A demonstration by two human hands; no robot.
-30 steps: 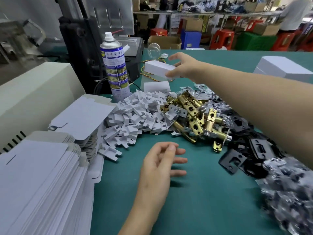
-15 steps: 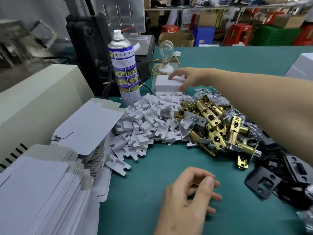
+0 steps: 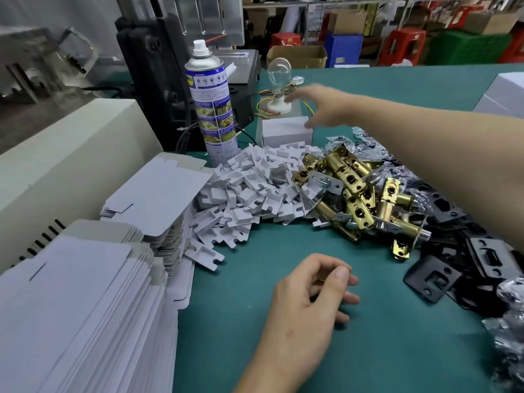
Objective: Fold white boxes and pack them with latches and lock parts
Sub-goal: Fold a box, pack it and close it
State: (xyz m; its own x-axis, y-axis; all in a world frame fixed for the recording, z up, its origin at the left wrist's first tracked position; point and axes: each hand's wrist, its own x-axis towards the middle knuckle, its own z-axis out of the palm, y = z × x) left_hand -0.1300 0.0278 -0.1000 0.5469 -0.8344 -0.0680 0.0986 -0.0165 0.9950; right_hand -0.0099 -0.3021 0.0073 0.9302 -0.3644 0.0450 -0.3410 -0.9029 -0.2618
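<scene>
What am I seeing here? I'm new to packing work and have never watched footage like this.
No machine: one camera worn on a person's head looks down at their own bare hands. The left hand hangs loosely curled, empty, over the green table. The right hand, blurred, reaches over a folded white box and seems empty. On the table lie stacked flat box blanks, white cardboard inserts, brass latches and black strike plates; a spray can and a light bulb stand behind.
</scene>
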